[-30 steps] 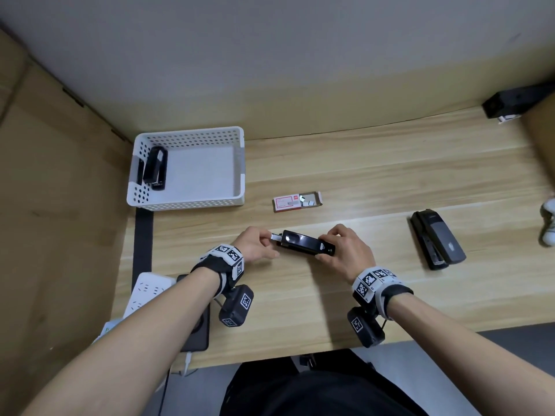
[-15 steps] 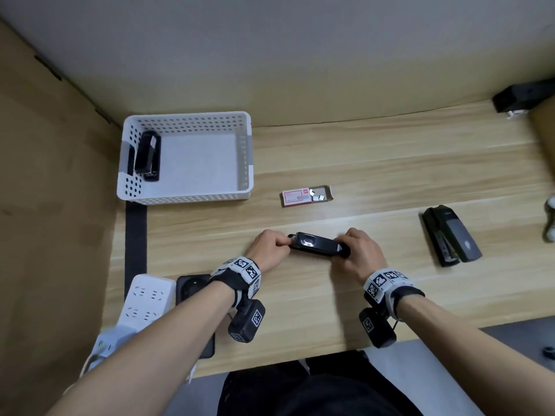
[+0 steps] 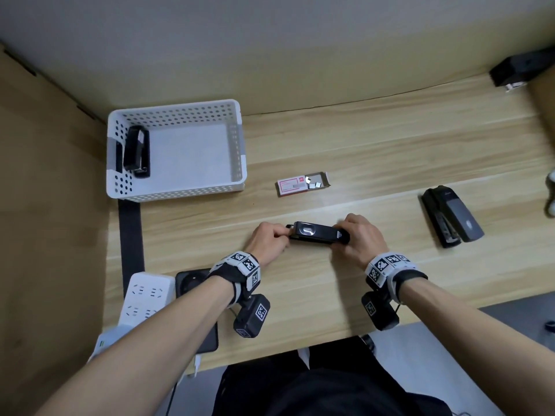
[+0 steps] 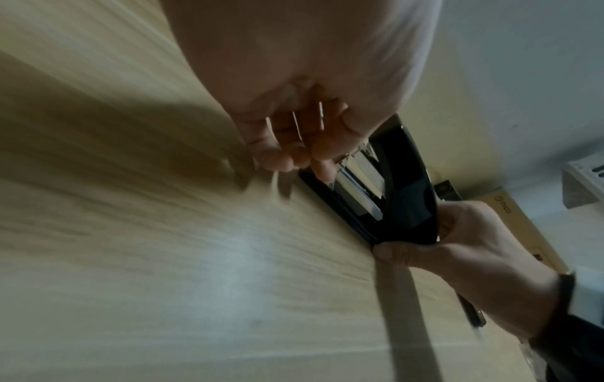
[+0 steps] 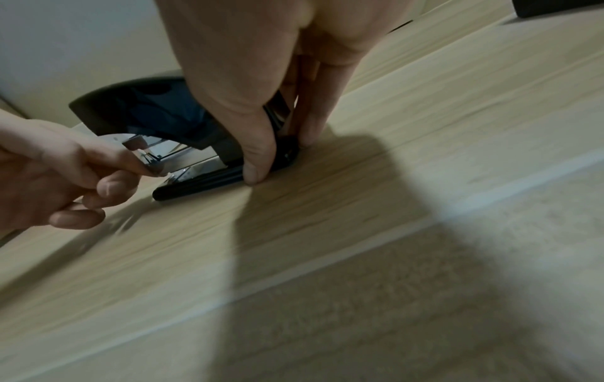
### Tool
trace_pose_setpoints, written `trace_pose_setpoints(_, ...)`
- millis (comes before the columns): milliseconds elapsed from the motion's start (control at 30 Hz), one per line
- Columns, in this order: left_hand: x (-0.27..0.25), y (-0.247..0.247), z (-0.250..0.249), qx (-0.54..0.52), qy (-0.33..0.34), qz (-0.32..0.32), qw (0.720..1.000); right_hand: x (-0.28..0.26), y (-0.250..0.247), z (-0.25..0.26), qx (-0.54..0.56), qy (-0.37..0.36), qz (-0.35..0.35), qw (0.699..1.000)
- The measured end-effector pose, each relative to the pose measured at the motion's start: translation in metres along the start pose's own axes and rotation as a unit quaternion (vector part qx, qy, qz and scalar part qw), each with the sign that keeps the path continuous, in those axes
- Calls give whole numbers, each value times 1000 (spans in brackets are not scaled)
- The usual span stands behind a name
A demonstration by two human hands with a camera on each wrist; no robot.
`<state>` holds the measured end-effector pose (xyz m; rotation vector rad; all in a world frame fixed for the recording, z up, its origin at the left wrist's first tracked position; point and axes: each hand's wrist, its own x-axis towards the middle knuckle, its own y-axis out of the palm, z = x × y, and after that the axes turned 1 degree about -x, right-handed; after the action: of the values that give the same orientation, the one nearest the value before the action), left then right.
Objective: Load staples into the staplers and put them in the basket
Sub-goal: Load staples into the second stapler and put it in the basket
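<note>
A black stapler [image 3: 318,237] lies on the worktop [image 3: 375,163] near the middle of its front edge, held at both ends. The right hand [image 3: 359,241] grips its hinge end, thumb on the near side and fingers [image 5: 310,121] on the far side pressing it down. The left hand [image 3: 268,241] pinches the metal staple tray at the front end, fingers [image 4: 287,144] curled tightly. Only the wrist views show the top arm raised off the base and the shiny tray beneath; the head view shows just the closed-looking top. Towards the back left corner, a white perforated basket [image 3: 237,139] holds another black stapler [image 3: 136,151] against its left wall. An open staple box [image 3: 303,184] lies behind the hands, loose strips in its tray. A grey-topped stapler [image 3: 452,220] lies towards the right edge. Whether the tray holds staples is hard to make out.
</note>
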<state>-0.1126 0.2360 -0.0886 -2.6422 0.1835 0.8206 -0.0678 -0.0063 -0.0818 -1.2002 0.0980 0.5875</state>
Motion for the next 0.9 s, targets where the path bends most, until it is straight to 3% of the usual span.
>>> trace_pose_setpoints(167,-2,-6,-5,28,-24,10,999,-1,-2,0,23,0,0,1000)
trace_pose_setpoints(367,-13,-20,-34,0,-10,-40,999,-3,-11,4,33,-15,14,999)
trace_pose_setpoints(533,-19,-17,-57,56,-38,18,998,-6,-21,0,39,-19,26,999)
trace_pose_setpoints(667,-12,-5,-59,110,-50,22,992,-10,-30,-12,37,-29,38,998)
trace_pose_setpoints(800,-17,-1,-65,89,-80,-16,993,-16,-29,-25,36,-44,30,998)
trace_pose_setpoints(900,-20,-2,-70,134,-107,-60,983,-20,-25,-24,32,-47,17,998)
